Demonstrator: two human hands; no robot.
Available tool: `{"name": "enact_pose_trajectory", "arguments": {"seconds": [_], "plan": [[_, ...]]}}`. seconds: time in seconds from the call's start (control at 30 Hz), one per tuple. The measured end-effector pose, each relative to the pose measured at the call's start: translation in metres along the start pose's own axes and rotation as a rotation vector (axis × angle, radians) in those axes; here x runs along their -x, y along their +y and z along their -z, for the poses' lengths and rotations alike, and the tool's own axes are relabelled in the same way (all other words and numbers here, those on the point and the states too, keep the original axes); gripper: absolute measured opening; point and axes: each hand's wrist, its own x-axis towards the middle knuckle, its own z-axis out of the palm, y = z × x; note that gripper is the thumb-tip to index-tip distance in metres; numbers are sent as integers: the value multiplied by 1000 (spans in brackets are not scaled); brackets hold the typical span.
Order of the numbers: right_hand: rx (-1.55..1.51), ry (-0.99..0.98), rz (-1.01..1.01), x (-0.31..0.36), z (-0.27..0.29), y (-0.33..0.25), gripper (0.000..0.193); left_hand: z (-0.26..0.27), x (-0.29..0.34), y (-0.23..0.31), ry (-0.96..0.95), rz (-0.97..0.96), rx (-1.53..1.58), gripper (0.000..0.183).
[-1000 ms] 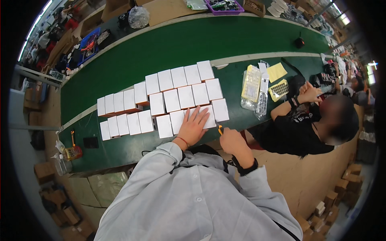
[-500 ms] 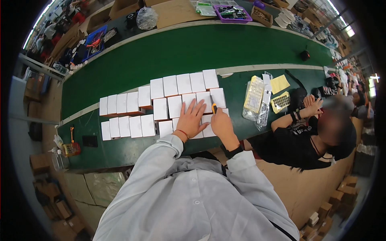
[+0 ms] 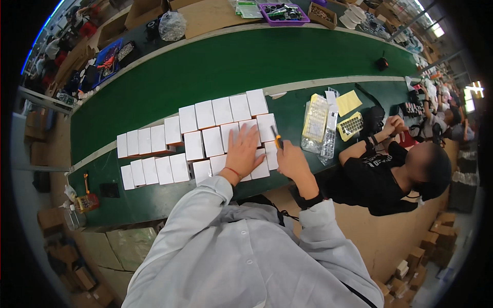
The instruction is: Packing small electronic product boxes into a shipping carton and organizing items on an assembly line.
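Note:
Rows of small white-topped boxes (image 3: 194, 145) with orange sides stand close together on the green table (image 3: 138, 200). My left hand (image 3: 243, 154) lies on the boxes near the right end of the rows, its fingers spread over their tops. Just right of it, my right hand (image 3: 294, 161) grips an orange and black utility knife (image 3: 278, 139). The knife's narrow tip points up and away, beside the rightmost box of the middle row. Whether the blade touches that box I cannot tell.
Right of the boxes lie plastic-wrapped packs (image 3: 315, 120), a yellow sheet (image 3: 349, 102) and a yellow tray (image 3: 351, 126). A co-worker in black (image 3: 380, 177) sits at the right. A green belt (image 3: 215, 61) runs behind; a purple basket (image 3: 284, 14) stands beyond. A bottle (image 3: 74, 218) is at the far left.
My right hand has drawn the knife a little to the right, away from my left hand and toward the boxes' right edge. My left hand stays spread on the boxes. The view has shifted slightly.

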Motion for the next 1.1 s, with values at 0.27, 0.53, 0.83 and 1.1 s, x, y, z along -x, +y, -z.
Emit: {"name": "enact_pose_trajectory", "arguments": {"seconds": [0.27,0.53,0.83,1.1], "plan": [[126,310,102,-28,-22,26,22,-19,-24,15,70,-176,55,81],[135,309,148,-19,-20,25,24,-20,-25,15,64,-168,56,81],[190,305,151,-23,-19,24,23,-19,-26,15,55,-161,58,82],[215,256,105,-18,-20,22,24,-21,-23,13,77,-166,42,83]]}}
